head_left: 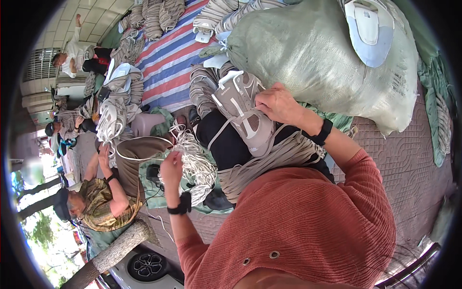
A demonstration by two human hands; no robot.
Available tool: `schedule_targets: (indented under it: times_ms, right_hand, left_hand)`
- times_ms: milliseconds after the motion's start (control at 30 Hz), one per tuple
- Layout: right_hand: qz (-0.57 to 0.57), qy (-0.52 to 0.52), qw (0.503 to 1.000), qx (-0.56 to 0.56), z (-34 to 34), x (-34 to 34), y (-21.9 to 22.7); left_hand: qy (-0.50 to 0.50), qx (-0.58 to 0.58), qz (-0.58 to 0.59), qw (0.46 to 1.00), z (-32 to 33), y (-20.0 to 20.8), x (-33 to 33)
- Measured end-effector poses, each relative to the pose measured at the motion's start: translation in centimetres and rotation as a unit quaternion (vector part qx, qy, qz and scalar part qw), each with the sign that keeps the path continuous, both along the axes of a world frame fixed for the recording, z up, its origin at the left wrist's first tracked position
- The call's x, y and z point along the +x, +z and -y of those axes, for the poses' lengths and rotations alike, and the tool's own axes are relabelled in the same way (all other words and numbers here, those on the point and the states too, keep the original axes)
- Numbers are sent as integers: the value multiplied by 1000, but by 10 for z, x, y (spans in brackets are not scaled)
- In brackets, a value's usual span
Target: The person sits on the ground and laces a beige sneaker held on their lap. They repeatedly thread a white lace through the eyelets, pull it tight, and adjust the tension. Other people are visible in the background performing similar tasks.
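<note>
A grey-beige sneaker upper (246,113) with pale stripes rests across my dark-trousered lap. My right hand (279,103) is closed on its right edge, fingers curled by the lace rows. A flat grey shoelace (220,136) loops out from the upper's left side over my thigh. My left hand (172,171) is raised off to the left, apart from the upper, with its fingers curled together; whatever they hold, if anything, cannot be made out. Below the upper, a thick bundle of grey laces (264,161) lies over my lap.
A big pale woven sack (317,53) stands ahead right, a blue-soled shoe upper (370,33) on top. Stacked uppers (166,14) lie on a striped sheet (168,62). At left a co-worker (103,192) handles a white-laced upper (111,118) beside tangled white laces (195,161).
</note>
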State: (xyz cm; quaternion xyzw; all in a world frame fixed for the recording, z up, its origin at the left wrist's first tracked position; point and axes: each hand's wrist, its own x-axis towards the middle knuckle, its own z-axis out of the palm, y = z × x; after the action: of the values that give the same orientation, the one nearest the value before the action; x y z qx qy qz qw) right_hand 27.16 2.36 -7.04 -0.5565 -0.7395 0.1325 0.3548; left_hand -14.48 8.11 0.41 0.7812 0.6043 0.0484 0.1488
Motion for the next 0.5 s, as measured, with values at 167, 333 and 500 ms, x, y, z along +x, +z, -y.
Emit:
schedule_targets:
  times_ms: [167,333,500]
  right_hand:
    - [27,-3,1000,7,2,-7,9]
    - [58,-44,995,-67,0,-13,12]
    - [30,-12,984,-175,-10,-28,-7]
  left_hand:
    - [-102,-86,184,974,-17,-20,159]
    - [-259,129,91,953,-20,-35,225]
    - [-349,135,96,923,-30,-48,227]
